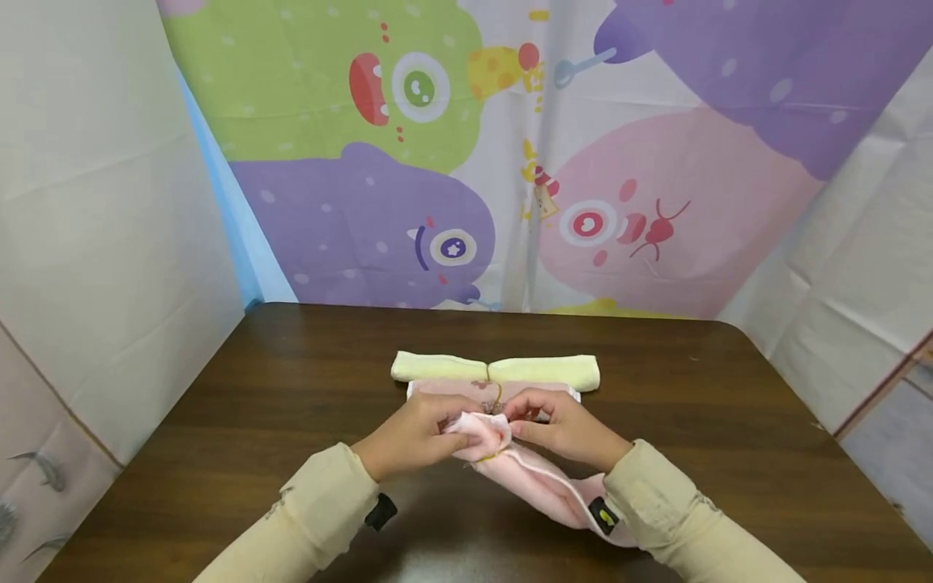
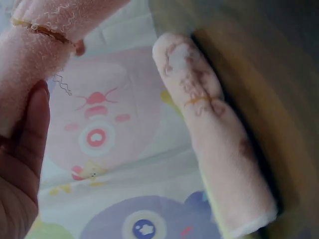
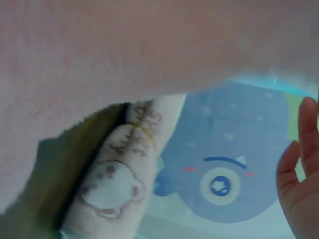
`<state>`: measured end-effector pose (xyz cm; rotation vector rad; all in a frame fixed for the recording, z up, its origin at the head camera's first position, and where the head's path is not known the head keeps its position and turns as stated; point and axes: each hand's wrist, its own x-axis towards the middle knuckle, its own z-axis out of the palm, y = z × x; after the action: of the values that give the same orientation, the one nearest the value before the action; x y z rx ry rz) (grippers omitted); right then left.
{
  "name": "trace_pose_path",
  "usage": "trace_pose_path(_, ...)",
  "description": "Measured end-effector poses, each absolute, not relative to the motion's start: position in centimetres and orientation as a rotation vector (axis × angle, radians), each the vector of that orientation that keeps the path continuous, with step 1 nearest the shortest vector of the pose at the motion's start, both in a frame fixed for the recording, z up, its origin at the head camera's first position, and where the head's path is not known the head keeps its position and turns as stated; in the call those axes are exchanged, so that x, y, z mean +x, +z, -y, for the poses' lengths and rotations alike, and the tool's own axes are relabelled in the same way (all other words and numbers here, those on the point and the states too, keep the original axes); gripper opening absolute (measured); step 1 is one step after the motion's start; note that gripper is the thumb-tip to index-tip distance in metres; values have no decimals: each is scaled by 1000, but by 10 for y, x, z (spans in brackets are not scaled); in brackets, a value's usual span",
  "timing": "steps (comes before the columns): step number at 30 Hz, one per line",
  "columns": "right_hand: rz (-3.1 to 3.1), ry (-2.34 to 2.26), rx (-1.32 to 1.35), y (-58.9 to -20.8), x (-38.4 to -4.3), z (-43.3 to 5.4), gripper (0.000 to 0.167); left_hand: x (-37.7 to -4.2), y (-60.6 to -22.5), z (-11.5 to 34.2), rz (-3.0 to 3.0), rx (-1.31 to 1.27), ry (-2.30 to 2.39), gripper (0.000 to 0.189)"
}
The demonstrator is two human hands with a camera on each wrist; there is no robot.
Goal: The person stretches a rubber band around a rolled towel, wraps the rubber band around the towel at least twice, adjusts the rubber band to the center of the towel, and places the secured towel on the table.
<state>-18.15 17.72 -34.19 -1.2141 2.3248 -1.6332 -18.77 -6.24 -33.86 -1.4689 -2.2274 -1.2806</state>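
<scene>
A pink towel (image 1: 539, 482), loosely rolled, hangs between the two hands in the head view, its loose end sloping down to the right. A thin yellow-brown rubber band (image 1: 488, 458) circles it near its upper end. My left hand (image 1: 419, 433) grips that upper end, thumb in front. At the towel's top edge, the bent fingers and thumb of my right hand (image 1: 564, 425) pinch it. In the left wrist view the banded towel (image 2: 30, 64) lies above the left thumb. Blurred pink cloth (image 3: 124, 50) covers much of the right wrist view.
Behind the hands lies a rolled pink towel with a bear print (image 2: 224, 159), banded at its middle. Beyond it is a pale yellow rolled towel (image 1: 543, 372), also banded. The dark wooden table (image 1: 291, 380) ends at a cartoon-printed curtain (image 1: 379, 219).
</scene>
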Motion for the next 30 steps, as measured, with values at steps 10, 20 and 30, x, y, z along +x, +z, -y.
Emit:
trace_pose_path(10,-2739,-1203,-2103,-331,-176,-166,3,-184,-329,52,2514,-926,-1825,20)
trace_pose_path(20,-2968,-774,-1968,-328,-170,-166,11,-177,-329,44,2488,-781,-2186,22)
trace_pose_path(30,-2890,-767,-1909,-335,-168,-171,16,-180,-326,46,2462,-916,-2039,22)
